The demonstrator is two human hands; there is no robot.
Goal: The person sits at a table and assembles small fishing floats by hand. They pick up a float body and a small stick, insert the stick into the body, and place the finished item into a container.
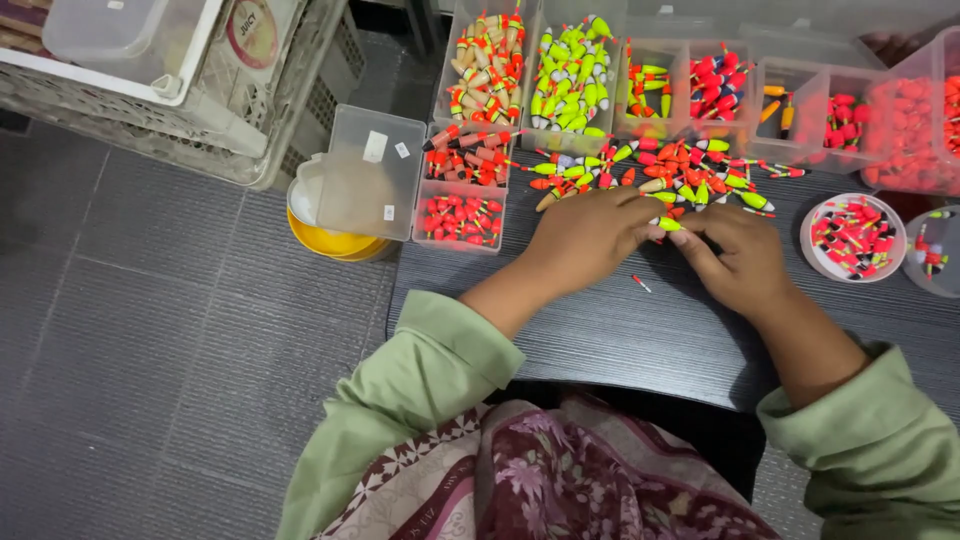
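My left hand (590, 235) and my right hand (735, 260) meet on the dark table (620, 335), fingertips pinching one small yellow-green fishing float (668, 224) between them. Just beyond my fingers lies a loose pile of red, orange and yellow-green floats (660, 165). A tiny red-tipped stick (641, 283) lies on the table between my wrists. Both arms wear light green sleeves.
Clear plastic trays of sorted floats (570, 70) line the far edge. A compartment box with red floats (462, 190) stands at the left, its lid open over a yellow bowl (335, 243). A round white dish of floats (853, 237) sits right. A white crate (180, 100) stands on the grey floor.
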